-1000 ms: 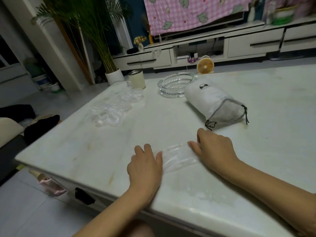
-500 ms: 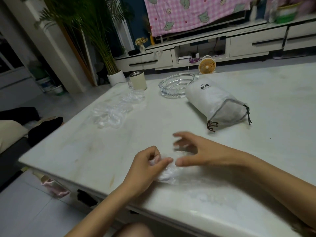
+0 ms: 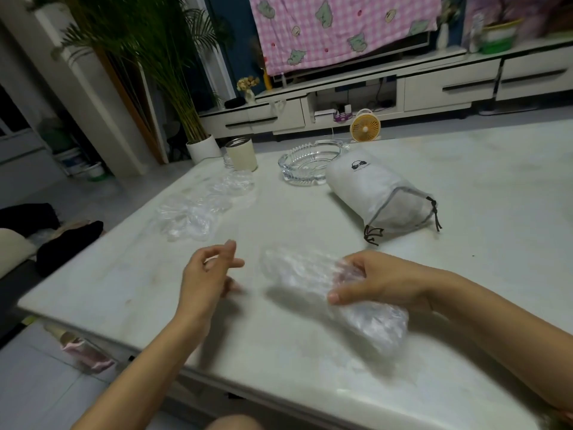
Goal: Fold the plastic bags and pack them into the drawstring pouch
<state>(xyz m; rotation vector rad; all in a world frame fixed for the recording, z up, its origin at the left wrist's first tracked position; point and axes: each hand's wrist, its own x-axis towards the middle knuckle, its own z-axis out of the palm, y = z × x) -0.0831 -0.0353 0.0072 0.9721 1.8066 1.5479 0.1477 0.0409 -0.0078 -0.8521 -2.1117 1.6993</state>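
My right hand (image 3: 381,282) grips a crumpled clear plastic bag (image 3: 307,274), lifted just above the near part of the marble table (image 3: 310,361); the bag sticks out on both sides of the hand. To its left, my left hand (image 3: 207,274) hovers with loosely bent fingers and holds nothing. The white drawstring pouch (image 3: 372,187) lies on its side behind my right hand, its grey-rimmed mouth and black cords turned toward the near right. A heap of clear plastic bags (image 3: 198,209) lies at the left of the table.
A glass ashtray (image 3: 310,164) and a cream tumbler (image 3: 241,155) stand at the table's far edge. A small yellow fan (image 3: 365,129) sits on the floor beyond. The table's left edge drops off to a dark sofa (image 3: 46,243).
The folded bag was pressed flat under both hands a second ago. Then it was gathered up; now my right hand alone holds it lifted to the right, and my left hand has let go.
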